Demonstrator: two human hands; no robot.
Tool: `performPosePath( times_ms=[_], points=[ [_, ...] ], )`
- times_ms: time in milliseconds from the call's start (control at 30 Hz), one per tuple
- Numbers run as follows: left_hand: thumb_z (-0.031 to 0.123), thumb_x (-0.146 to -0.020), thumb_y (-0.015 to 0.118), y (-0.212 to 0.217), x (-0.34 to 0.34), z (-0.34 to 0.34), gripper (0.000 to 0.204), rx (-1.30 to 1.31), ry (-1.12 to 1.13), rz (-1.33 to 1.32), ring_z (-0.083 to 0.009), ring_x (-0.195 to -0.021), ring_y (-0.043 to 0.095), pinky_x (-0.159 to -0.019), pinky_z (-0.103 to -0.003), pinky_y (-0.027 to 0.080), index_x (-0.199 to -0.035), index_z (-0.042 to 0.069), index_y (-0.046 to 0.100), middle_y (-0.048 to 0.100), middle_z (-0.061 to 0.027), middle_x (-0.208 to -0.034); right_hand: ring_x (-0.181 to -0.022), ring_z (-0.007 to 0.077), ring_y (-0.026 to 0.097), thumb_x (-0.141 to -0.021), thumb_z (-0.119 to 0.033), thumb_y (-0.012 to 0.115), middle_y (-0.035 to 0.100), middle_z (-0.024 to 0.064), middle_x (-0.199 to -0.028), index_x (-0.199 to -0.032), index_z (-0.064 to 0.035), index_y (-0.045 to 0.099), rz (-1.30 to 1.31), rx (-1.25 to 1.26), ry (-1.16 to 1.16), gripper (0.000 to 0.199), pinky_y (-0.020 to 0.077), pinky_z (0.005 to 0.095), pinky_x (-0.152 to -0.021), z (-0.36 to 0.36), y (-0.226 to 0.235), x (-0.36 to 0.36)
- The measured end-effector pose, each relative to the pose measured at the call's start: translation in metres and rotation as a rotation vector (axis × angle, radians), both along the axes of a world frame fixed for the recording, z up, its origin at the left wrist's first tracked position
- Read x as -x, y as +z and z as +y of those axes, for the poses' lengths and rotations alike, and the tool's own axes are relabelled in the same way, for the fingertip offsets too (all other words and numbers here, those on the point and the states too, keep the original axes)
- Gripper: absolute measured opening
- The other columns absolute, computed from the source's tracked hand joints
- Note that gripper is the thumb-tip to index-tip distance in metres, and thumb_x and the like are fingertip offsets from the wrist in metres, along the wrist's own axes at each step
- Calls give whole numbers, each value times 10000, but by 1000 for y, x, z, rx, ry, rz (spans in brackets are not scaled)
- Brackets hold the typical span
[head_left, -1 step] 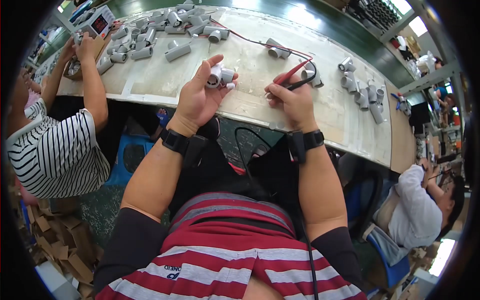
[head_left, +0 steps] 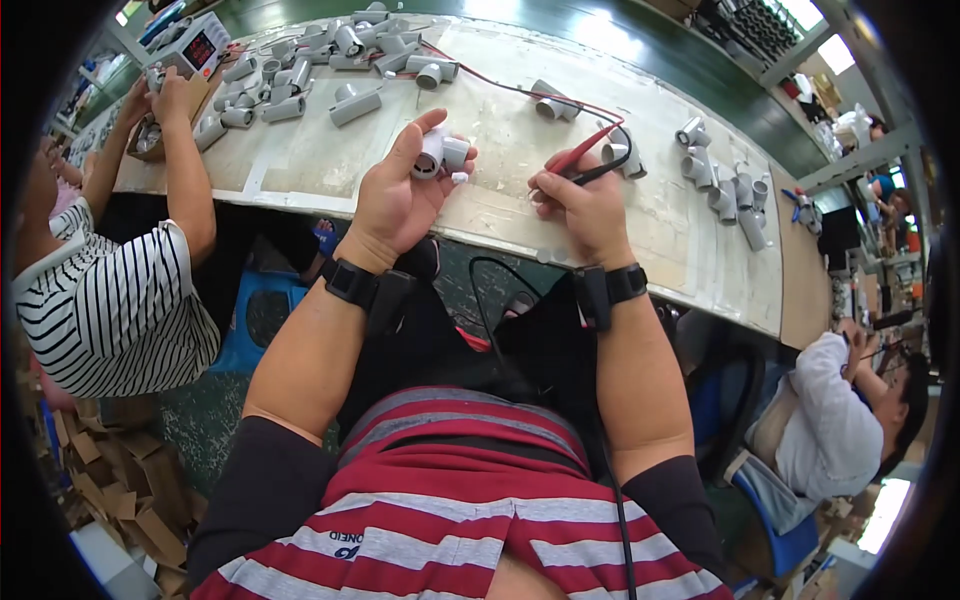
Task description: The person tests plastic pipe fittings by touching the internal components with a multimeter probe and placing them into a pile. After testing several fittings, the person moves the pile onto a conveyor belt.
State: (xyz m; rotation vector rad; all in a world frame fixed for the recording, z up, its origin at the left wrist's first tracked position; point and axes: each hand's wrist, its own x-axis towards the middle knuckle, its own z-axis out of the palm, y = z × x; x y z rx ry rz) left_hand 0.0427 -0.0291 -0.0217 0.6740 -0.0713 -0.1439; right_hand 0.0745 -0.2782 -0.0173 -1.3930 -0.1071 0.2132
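My left hand (head_left: 398, 195) is turned palm up with the fingers curled around a small grey-and-white T-shaped housing (head_left: 453, 152). Its round white open end faces me, and a tiny white connector (head_left: 459, 178) sticks out by my fingertips. To the right, my right hand (head_left: 590, 205) pinches a red test probe (head_left: 580, 150) and a black test probe (head_left: 600, 171) together, like a pair of pens. Their tips point left toward the housing, with a gap between. Leads run from the probes' back ends over the bench.
Grey T-shaped housings (head_left: 355, 105) lie heaped at the far left of the worktable (head_left: 480, 215), with more (head_left: 728, 195) at right. Behind the heap stands a meter box (head_left: 190, 45) with a red display. Co-workers sit on both sides. Cartons (head_left: 140, 480) lie on the floor at lower left.
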Motion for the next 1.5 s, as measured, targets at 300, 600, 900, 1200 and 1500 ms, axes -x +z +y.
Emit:
performPosePath(
  times_ms=[300,600,900,1200,1500],
  points=[
    [-73,-928,642,-17,-15,-16,567,-241,195,-57,-245,-1160,620,-997,-357,507,-1447,73,468,587,-133,-1277,-723,169,683,-910,-32,717,723,124,-895,-1049,0,625,-6,31,7,169,560,278,-605,0,-2,-2],
    [-94,-892,699,-10,-12,-20,613,-486,197,-209,-162,-1114,629,-927,-273,525,-1437,98,492,616,-76,-1196,-717,197,708,-912,-34,716,728,143,-896,-1055,32,620,11,-37,-120,185,586,292,-618,29,2,-2],
    [-40,-888,748,-8,-5,-27,621,-723,347,-176,-132,-1008,653,-836,-268,551,-1436,82,484,641,-75,-1149,-699,182,710,-910,-46,724,720,118,-864,-1035,28,618,-57,62,-133,180,587,284,-621,61,-3,-1],
    [-31,-899,742,-10,-10,-23,622,-740,324,-172,-141,-976,659,-834,-273,561,-1447,77,469,646,-95,-1156,-665,153,689,-896,-47,731,707,92,-819,-1009,18,629,-68,106,-142,166,559,272,-594,65,-9,-5],
    [-44,-901,725,-12,-15,-32,617,-648,327,-190,-135,-1033,635,-870,-277,547,-1449,77,469,637,-97,-1198,-652,133,672,-874,-60,724,699,73,-763,-947,6,661,-220,269,-179,117,529,274,-590,63,-12,-12]
  ],
)
